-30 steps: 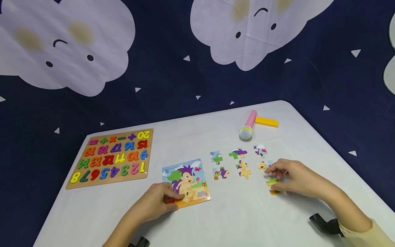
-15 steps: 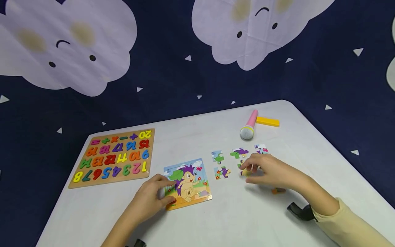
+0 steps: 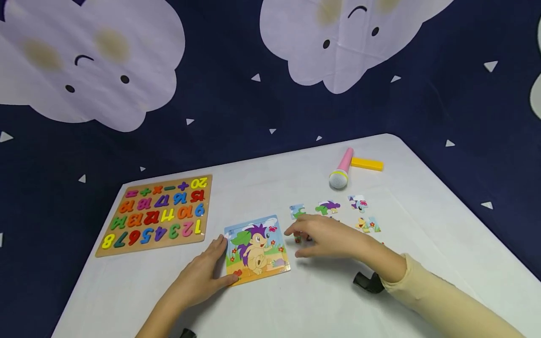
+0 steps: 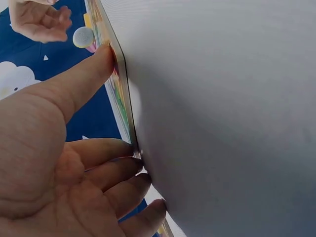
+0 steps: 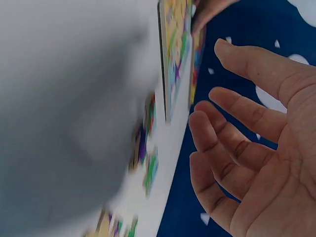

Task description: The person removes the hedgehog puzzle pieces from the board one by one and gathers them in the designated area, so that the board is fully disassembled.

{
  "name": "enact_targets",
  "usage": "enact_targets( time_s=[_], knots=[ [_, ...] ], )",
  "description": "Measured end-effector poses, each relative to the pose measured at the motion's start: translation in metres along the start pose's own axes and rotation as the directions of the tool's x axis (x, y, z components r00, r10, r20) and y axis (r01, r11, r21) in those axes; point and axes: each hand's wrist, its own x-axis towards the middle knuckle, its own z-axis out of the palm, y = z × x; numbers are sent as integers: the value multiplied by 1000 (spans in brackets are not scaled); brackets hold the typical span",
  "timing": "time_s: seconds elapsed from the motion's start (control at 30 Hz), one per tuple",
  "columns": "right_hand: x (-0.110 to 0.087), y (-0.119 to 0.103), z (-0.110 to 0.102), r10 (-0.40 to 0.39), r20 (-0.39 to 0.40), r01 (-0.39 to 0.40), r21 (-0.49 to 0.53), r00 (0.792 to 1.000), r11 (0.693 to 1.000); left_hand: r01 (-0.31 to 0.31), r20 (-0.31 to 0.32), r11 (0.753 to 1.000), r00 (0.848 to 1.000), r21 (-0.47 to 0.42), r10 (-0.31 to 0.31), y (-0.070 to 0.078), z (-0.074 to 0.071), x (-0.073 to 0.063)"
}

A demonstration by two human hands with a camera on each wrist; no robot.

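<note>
A square hedgehog jigsaw puzzle [image 3: 257, 249] lies in its tray on the white table. My left hand [image 3: 200, 277] rests at its left side, fingers stretched along the edge. In the left wrist view the thumb [image 4: 94, 66] touches the puzzle's rim. My right hand [image 3: 331, 237] hovers just right of the puzzle, fingers loosely bent, and nothing shows between them in the right wrist view. Loose puzzle pieces lie around and partly beneath it: a green one [image 3: 297, 209], a purple and green one [image 3: 327, 207], one with a butterfly [image 3: 359, 203] and one with flowers [image 3: 368, 224].
A wooden number board [image 3: 152, 246] with coloured digits lies at the left. Towards the back right are a pink toy microphone [image 3: 341, 170] and a yellow block [image 3: 367, 164]. A dark blue cloth with clouds [image 3: 228, 94] hangs behind the table [image 3: 262, 178].
My right hand has swept left from the far-right pieces to beside the puzzle. My left hand has drawn back from over the puzzle to its left edge, fingers straightened.
</note>
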Motion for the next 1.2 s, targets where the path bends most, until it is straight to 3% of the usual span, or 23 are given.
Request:
enact_targets(
  time_s=[0.5,0.83,1.2],
  knots=[
    [45,-35,29,-19,93,30,-124,995,992,10,15,1000,1000,0,-10,-1,-3,0],
    [59,-39,41,-35,119,54,-157,992,986,-36,-7,999,999,10,36,-3,-4,-1],
    [65,-43,47,-4,123,27,-185,992,982,-30,8,999,1000,-9,30,-5,-4,3]
  ],
)
